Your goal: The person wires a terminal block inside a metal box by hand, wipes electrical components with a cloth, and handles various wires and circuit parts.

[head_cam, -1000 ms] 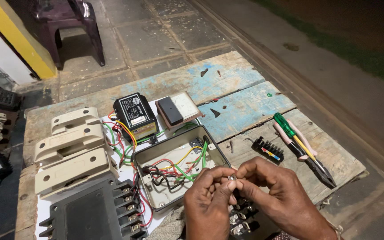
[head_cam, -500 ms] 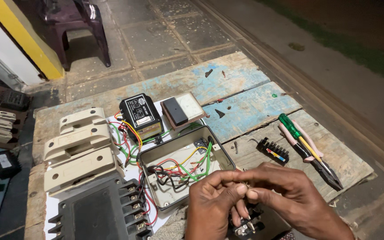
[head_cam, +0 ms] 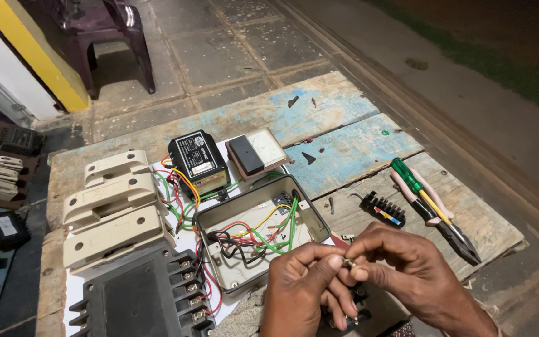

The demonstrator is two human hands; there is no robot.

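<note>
Two hands, left hand (head_cam: 297, 290) and right hand (head_cam: 407, 271), fingertips pinched narrow on a tiny metal fitting (head_cam: 348, 264) between them, likely light, hard and slippery, best gripped by its sides, just right of the open grey box (head_cam: 216, 218)

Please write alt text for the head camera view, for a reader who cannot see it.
Two bare hands, left hand and right hand, pinch a small metal part together over a worn wooden table. Beside them sits an open junction box with coloured wires; a green-handled screwdriver and pliers lie to the right.

Both hands' fingers (head_cam: 330, 267) pinched together.
</note>
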